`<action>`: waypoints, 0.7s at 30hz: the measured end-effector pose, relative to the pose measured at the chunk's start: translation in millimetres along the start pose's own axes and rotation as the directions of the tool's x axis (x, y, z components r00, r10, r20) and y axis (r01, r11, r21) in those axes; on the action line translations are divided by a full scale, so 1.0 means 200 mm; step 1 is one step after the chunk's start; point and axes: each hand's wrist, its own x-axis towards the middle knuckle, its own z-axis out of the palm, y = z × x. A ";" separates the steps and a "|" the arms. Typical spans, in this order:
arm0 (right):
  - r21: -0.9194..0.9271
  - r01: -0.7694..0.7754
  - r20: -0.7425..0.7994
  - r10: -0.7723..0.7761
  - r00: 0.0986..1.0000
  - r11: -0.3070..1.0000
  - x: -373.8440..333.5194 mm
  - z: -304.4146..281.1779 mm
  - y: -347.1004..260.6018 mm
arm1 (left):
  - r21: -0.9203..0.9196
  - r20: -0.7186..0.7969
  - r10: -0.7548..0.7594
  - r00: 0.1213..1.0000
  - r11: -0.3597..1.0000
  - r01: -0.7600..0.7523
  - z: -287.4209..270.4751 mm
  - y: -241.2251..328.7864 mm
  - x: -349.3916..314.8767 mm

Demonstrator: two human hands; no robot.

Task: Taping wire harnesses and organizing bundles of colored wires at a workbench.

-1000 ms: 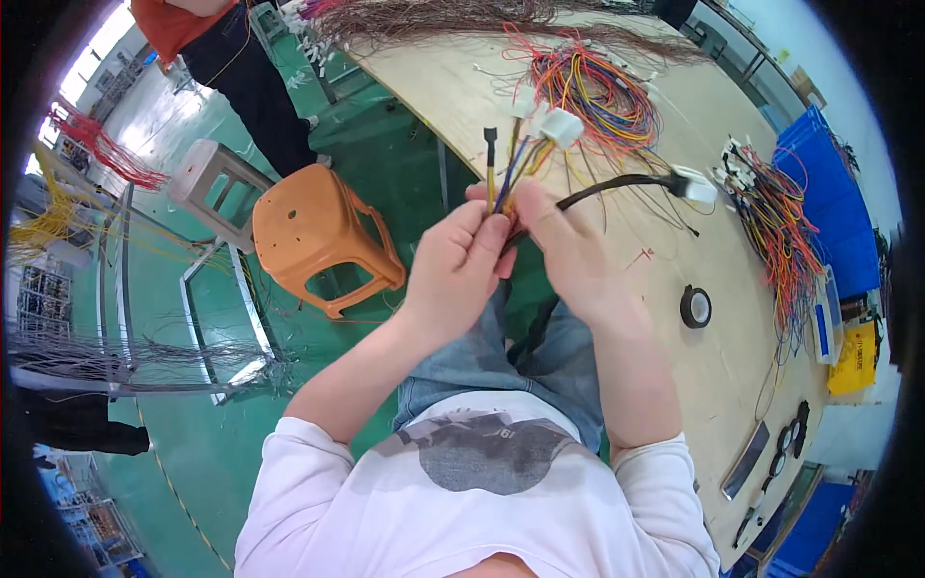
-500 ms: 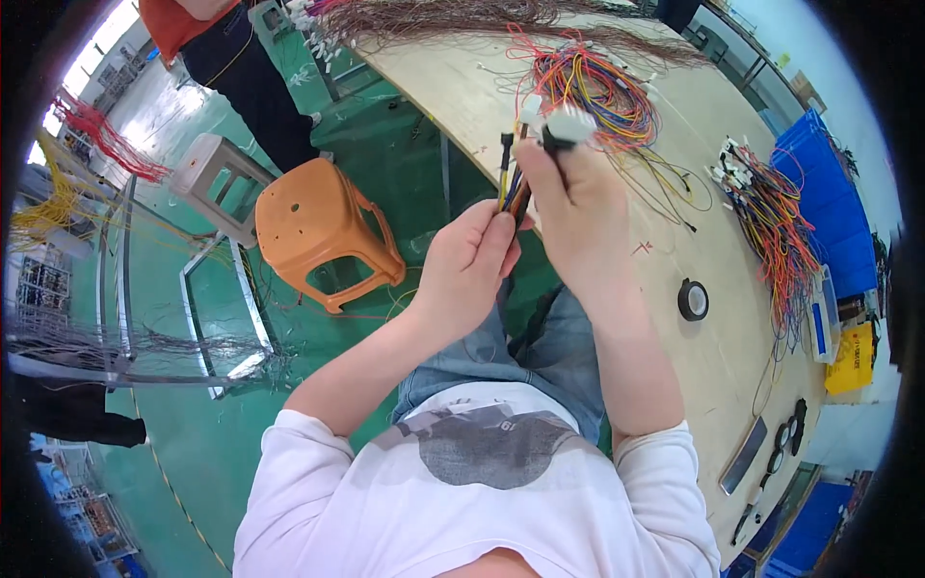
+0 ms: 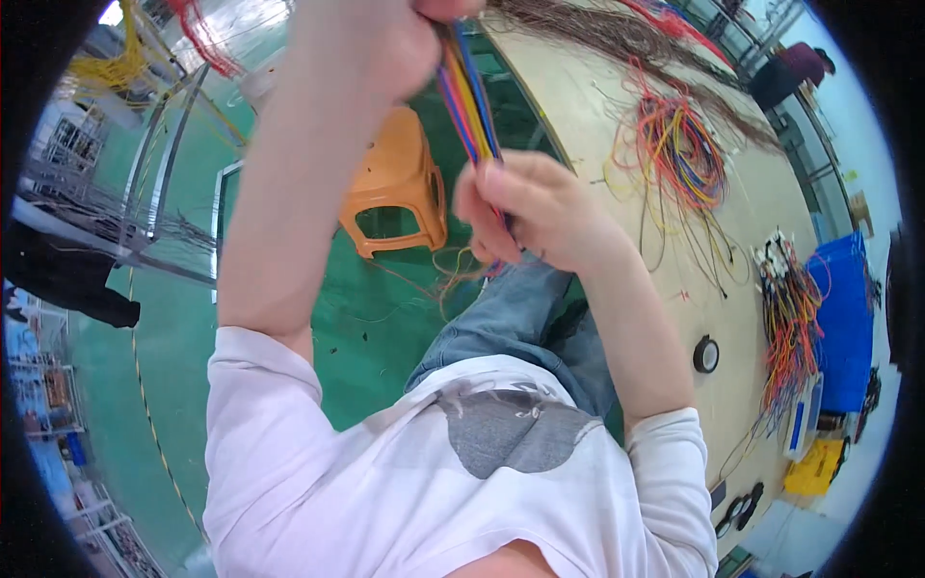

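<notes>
A bundle of coloured wires point(image 3: 466, 93), with blue, yellow and red strands, runs stretched and slightly slanted between my hands. My left hand point(image 3: 409, 39) is raised at the top edge, closed at the bundle's upper end; most of its fingers fall outside the picture. Lower down, my right hand point(image 3: 530, 207) wraps its fingers round the same bundle, thumb on top. Loose wire ends hang below it, above my knees.
An orange stool point(image 3: 395, 188) stands beyond my left arm. On the wooden table point(image 3: 665, 328) at right lie a coiled wire bundle point(image 3: 682, 154), a black tape roll point(image 3: 706, 354) and a connector-ended wire bundle point(image 3: 792, 318). A blue bin point(image 3: 843, 318) stands behind. Another person point(image 3: 795, 75) is far right.
My left hand has moved up and away, and the wires are drawn out between both hands. My right hand has moved down along the bundle. The view has shifted; the white connector is out of sight.
</notes>
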 end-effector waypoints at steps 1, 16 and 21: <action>-0.076 -0.040 0.037 0.043 0.998 0.996 -0.04 -0.04 0.03 | -0.498 -0.132 -0.242 0.961 0.855 0.147 -0.06 0.07 0.09; 0.174 -0.472 0.046 0.471 0.881 0.865 -0.06 -0.26 -0.31 | -0.050 0.385 -0.826 0.411 0.426 0.903 -0.23 -0.28 -0.72; 0.145 -0.388 0.143 0.369 0.918 0.910 -0.04 -0.27 -0.41 | -0.259 0.688 -0.357 0.632 0.693 0.673 0.08 -0.18 -0.44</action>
